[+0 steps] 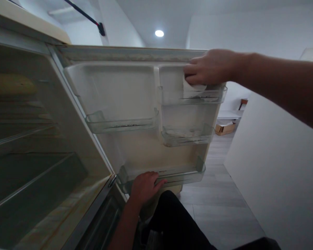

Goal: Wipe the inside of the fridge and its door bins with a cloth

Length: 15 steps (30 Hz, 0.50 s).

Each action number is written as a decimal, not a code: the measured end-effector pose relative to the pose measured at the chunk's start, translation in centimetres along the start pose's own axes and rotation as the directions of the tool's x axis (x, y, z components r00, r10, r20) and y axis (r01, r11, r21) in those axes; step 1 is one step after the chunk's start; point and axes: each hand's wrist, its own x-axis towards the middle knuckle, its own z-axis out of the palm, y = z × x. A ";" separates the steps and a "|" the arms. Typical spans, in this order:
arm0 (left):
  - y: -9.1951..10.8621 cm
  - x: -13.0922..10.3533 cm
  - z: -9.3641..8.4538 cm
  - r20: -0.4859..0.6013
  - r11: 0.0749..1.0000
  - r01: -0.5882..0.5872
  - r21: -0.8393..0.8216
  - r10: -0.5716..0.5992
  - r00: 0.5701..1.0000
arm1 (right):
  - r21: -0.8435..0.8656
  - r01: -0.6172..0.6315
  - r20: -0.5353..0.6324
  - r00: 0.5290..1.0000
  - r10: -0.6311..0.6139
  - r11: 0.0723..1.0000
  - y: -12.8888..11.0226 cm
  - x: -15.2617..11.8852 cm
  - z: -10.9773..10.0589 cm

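Observation:
A fridge door (127,86) stands wide open, its inner side facing me. At its upper right, my right hand (207,69) is closed on a white cloth (191,89), possibly a paper wipe, held inside the top right clear door shelf (172,97). Some of that hand's fingers are hidden behind the cloth and knuckles. Lower down, my left hand (144,187) has its fingers bent over the front rim of the bottom door shelf (185,175), with the thumb pointing right. Brownish stains mark the door's edges and lining.
Left of the door is the fridge interior (36,180) with glass shelves. Two more clear shelves, the middle left one (122,125) and the middle right one (187,135), jut from the door. A white wall (281,166) runs along the right. A cardboard box (225,129) lies beyond.

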 end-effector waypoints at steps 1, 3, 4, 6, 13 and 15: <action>0.0 0.0 0.0 -0.003 1.000 -0.001 0.002 0.001 1.000 | 0.032 -0.027 0.053 0.998 0.025 0.999 0.0 0.0 -0.2; 0.0 0.0 0.0 -0.005 1.000 -0.009 0.004 0.009 1.000 | 0.107 -0.089 0.148 0.986 0.073 0.990 -0.1 0.3 -0.6; 0.0 0.0 0.0 -0.004 1.000 -0.011 0.003 0.011 1.000 | 0.146 -0.114 0.180 0.980 0.087 0.983 -0.3 0.5 -0.9; 0.0 0.0 0.0 0.000 1.000 -0.010 -0.002 0.010 1.000 | 0.244 -0.135 0.221 0.972 0.081 0.960 -0.9 1.3 -1.5; 0.2 0.2 -0.2 0.001 1.000 0.010 -0.018 -0.010 1.000 | 0.588 -0.381 0.356 0.914 0.195 0.713 -1.5 5.1 -2.3; 0.3 0.4 -0.1 -0.013 1.000 0.010 -0.028 -0.010 1.000 | 0.658 -0.342 0.325 0.932 0.157 0.671 -1.2 6.2 -2.3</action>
